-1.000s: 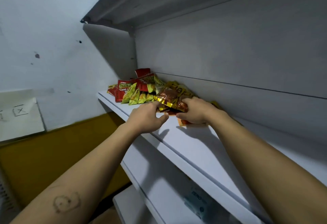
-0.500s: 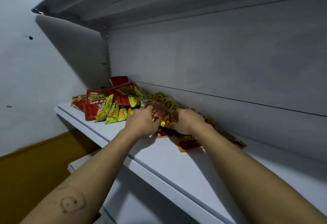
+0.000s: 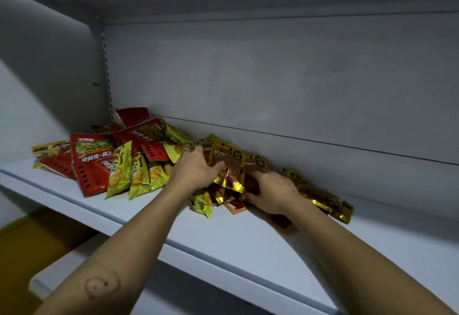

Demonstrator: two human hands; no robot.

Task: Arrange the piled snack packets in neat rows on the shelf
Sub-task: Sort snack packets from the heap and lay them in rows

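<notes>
left hand [image 3: 196,169] grips the gold packet [image 3: 229,173] | right hand [image 3: 272,190] grips packet stack [image 3: 224,192] below | loose pile [image 3: 119,165] lies on shelf [image 3: 223,235]

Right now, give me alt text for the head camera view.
A person's left hand and right hand grip gold-edged packets lying jumbled on a white shelf. To the left lie red packets and green packets, heaped.

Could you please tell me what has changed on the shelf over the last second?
The left hand moved inward from near the front edge of the shelf and now grips the gold-edged packets, which the right hand still holds. The red packets and green packets at the left lie as before.
</notes>
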